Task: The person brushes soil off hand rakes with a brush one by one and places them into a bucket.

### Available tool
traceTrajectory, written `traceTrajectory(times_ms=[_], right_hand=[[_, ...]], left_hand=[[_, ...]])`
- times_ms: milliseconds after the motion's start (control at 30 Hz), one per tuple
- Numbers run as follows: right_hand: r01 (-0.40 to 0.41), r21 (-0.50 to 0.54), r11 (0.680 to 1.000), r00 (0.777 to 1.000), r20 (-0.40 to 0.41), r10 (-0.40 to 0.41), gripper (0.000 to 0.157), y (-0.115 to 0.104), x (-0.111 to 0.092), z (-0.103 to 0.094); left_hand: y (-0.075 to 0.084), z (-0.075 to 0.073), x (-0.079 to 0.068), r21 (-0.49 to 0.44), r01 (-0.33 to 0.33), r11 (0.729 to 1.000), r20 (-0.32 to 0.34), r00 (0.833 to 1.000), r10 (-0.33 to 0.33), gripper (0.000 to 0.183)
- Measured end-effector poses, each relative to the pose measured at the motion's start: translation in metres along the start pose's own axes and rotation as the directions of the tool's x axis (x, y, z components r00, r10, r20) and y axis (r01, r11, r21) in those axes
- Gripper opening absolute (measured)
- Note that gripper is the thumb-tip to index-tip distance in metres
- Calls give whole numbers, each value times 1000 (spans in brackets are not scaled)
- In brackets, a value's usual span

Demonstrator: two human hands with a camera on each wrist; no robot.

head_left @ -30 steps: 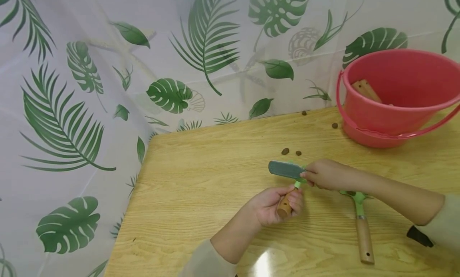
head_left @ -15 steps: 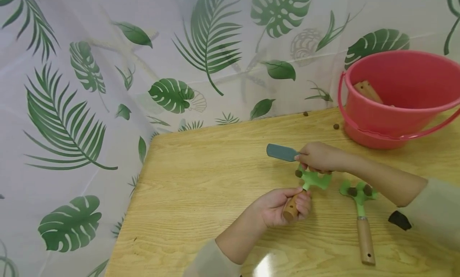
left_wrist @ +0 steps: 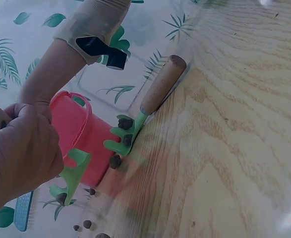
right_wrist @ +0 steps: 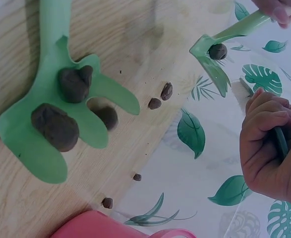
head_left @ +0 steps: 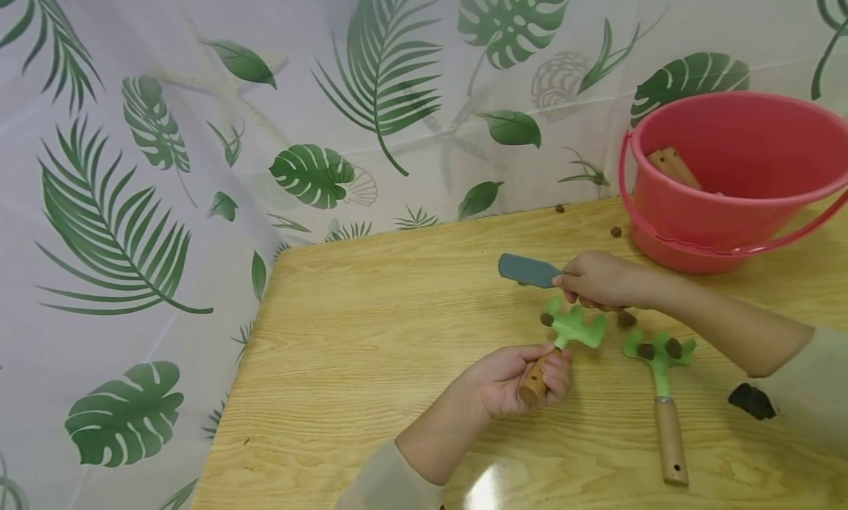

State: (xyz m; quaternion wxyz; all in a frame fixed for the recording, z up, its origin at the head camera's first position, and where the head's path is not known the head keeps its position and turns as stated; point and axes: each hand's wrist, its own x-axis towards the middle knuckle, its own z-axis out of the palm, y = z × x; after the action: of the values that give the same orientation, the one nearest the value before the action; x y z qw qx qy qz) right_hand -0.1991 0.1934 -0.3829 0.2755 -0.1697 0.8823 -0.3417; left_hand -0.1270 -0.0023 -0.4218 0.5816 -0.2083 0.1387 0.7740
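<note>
My left hand grips the wooden handle of a small green hand rake, its tines raised and pointing away. A dark brown lump sits at its left tine. Just beyond, my right hand holds a blue-grey brush by its handle, apart from the rake; pale bristles show on the brush in the left wrist view. A second green hand rake lies on the table to the right, two brown lumps on its head. Another lump rests by its tines.
A pink bucket with wooden handles inside stands at the back right of the wooden table. Small brown bits lie near it. A leaf-print sheet hangs behind. A black strap piece is beside the right sleeve.
My right hand has lifted the brush away from the held rake, toward the back. The held rake has shifted slightly right, and its tines and lump have come into sight.
</note>
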Motion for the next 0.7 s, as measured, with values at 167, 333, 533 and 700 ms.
traceTrajectory(times_ms=[167, 333, 533, 700], right_hand=[[-4, 22, 1000, 1000, 9, 4, 34, 0, -4, -1], [-6, 70, 997, 1000, 11, 5, 33, 1, -12, 1], [35, 81, 996, 999, 7, -36, 33, 6, -24, 6], [28, 84, 996, 1000, 6, -29, 31, 14, -36, 8]], left_hand=[[1, 0, -1, 6, -6, 1000, -5, 1000, 6, 21], [3, 0, -2, 12, -23, 1000, -11, 1000, 23, 22], [5, -1, -4, 19, -53, 998, -20, 998, 54, 21], [5, -2, -5, 8, -77, 997, -27, 997, 77, 20]])
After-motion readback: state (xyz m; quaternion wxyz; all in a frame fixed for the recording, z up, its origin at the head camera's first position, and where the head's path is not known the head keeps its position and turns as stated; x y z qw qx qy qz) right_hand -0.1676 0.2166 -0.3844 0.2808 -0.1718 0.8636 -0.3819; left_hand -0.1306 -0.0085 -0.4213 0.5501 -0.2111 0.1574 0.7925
